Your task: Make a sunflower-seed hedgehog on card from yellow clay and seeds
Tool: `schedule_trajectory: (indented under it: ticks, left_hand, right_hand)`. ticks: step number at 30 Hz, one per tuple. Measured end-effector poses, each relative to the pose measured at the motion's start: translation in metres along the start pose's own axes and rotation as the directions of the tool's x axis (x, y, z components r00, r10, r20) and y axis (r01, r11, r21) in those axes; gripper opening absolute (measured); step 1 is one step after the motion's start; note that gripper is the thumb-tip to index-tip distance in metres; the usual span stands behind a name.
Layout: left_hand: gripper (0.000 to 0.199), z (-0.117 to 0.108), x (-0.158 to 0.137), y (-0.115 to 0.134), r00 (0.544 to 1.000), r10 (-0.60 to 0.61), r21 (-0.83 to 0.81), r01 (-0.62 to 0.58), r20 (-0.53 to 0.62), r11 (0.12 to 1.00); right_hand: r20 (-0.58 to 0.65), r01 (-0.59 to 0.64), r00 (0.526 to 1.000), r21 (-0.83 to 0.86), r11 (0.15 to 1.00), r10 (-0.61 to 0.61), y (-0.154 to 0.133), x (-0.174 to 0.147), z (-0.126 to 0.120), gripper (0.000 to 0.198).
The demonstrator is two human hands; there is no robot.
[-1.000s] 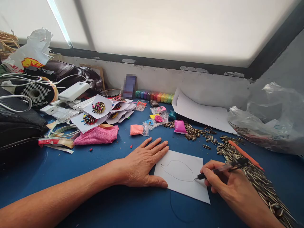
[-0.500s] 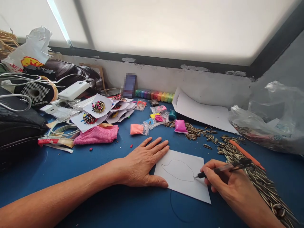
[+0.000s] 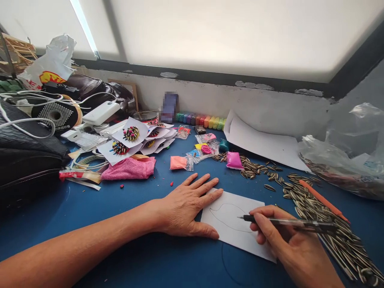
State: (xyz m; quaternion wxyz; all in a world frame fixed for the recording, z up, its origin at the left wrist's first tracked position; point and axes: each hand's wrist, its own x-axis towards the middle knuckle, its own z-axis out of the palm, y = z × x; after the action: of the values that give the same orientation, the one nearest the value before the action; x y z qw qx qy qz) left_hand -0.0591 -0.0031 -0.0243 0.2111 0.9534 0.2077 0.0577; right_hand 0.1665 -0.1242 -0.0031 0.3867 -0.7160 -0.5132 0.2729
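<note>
A small sheet of white paper (image 3: 240,240) lies on the blue table, with a thin rounded outline drawn on it. My left hand (image 3: 189,210) is spread flat, its thumb and fingertips resting on the sheet's left edge. In my right hand (image 3: 288,240) is a black pen (image 3: 279,221), held in a writing grip. The pen's tip points left over the middle of the outline; whether it touches the paper I cannot tell. My right fingers hide the outline's right end.
Sunflower seeds (image 3: 339,224) are heaped at the right beside an orange stick (image 3: 324,200). Clay packets (image 3: 235,160) lie behind the paper. A pink cloth (image 3: 129,168), decorated paper cards (image 3: 132,134) and a black bag (image 3: 27,160) are at left. A plastic bag (image 3: 345,160) stands far right.
My right hand has moved the pen tip left from the outline's right end to over its middle. The pen now lies flatter. The view has shifted slightly; my left hand stays on the paper.
</note>
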Motion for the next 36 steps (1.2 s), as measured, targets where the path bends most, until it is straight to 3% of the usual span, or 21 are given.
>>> schedule_trajectory:
  ticks: [5, 9, 14, 18, 36]
  left_hand:
    - [0.091, 0.001, 0.0, 0.0, 1.0, 0.013, 0.005, -0.013, -0.002, 1.0]
    - [0.09, 0.001, -0.001, -0.001, 1.0, 0.007, 0.006, -0.007, 0.005, 1.0]
    - [0.092, 0.002, -0.001, -0.002, 1.0, 0.018, 0.003, -0.018, -0.017, 1.0]
    - [0.09, 0.003, -0.001, -0.002, 1.0, 0.016, 0.002, -0.016, -0.024, 1.0]
    - [0.09, 0.001, 0.0, -0.002, 1.0, 0.027, -0.004, -0.027, -0.007, 1.0]
  right_hand:
    - [-0.052, 0.05, 0.998, 0.098, 0.994, -0.045, -0.006, -0.009, 0.023, 0.036]
    - [-0.036, 0.162, 0.986, 0.01, 0.987, -0.161, -0.003, -0.006, 0.026, 0.033]
    - [0.039, 0.341, 0.94, -0.14, 0.93, -0.339, 0.004, 0.0, 0.025, 0.022]
    - [-0.029, 0.431, 0.897, -0.162, 0.888, -0.441, 0.008, 0.002, 0.028, 0.018]
    - [0.074, 0.521, 0.852, -0.213, 0.827, -0.518, 0.013, 0.004, 0.029, 0.014]
